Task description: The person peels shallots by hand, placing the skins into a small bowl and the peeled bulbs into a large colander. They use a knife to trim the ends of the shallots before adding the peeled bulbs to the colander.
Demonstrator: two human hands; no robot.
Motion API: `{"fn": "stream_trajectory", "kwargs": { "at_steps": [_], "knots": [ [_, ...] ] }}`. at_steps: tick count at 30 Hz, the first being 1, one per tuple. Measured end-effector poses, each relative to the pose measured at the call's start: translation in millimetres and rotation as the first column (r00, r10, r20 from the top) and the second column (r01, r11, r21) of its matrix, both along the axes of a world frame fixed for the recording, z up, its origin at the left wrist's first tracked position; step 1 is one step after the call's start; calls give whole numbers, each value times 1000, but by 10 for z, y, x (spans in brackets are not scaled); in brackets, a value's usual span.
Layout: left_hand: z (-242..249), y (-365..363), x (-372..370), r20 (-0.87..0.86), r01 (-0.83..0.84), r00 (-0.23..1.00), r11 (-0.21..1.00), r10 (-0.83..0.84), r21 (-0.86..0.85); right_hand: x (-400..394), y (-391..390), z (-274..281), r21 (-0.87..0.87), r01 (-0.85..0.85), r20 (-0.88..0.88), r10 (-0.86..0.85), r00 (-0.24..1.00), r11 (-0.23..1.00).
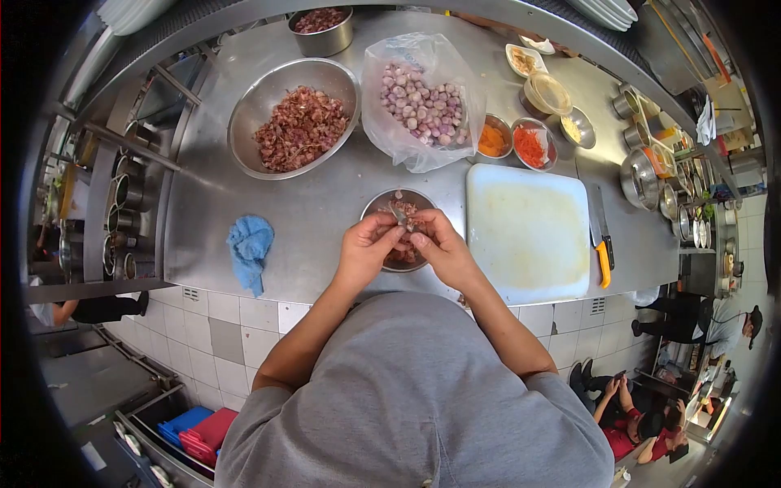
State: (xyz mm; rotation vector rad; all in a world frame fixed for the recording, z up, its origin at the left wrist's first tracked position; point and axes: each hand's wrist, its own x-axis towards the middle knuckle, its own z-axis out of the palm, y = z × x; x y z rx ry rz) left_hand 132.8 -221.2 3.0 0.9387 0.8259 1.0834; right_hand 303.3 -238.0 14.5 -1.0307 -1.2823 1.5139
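Above a small metal bowl (370, 205) in front of me, my left hand (368, 246) and my right hand (443, 248) meet with their fingertips pinched. Between them is a small greyish, shiny piece (399, 215), too small to name. Reddish-brown pieces (400, 259) lie in the bowl under my fingers. Beyond it, a large metal bowl (241, 146) holds a heap of similar reddish-brown pieces (299, 130). Beside that, an open clear plastic bag (390, 154) contains many peeled, pale purple shallots (423, 106).
A white cutting board (527, 232) lies to the right, with a yellow-handled knife (604, 264) and a black-handled knife (608, 248) alongside. Small bowls of shredded orange (492, 138) and red (530, 146) food stand behind. A blue cloth (250, 248) rests at left. Several people are nearby.
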Motion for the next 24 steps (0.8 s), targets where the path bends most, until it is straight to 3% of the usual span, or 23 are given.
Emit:
{"fn": "stream_trajectory", "kwargs": {
  "at_steps": [2,4,5,7,10,13,20,22,24],
  "knots": [
    [24,3,7,-7,-9,1000,1000,9,25,-6,5,23,18,24,-37,-24,999,1000],
    [42,18,5,-11,2,1000,1000,-3,-23,35,2,106,-310,-32,-221,-39,975,950],
    [34,23,-1,-11,1,1000,1000,-1,-22,35,1,123,-309,-34,-221,-37,974,950],
    [19,30,-3,168,43,986,984,-13,-170,42,-12,142,-412,-125,-363,-37,931,903],
    [70,37,10,242,3,970,984,41,-177,30,-11,122,-442,-144,-402,-52,914,885],
    [-28,57,-21,132,-16,991,988,36,-152,27,-4,149,-446,-140,-400,-56,915,884],
    [-6,58,-54,96,56,995,981,-39,-185,40,1,151,-443,-122,-362,-53,931,888],
    [25,58,-40,89,-23,995,991,35,-133,65,17,190,-357,-34,-162,-26,986,933],
    [5,66,-48,89,-39,995,993,49,-115,53,-2,210,-293,-28,-97,0,995,956]
  ]
}}
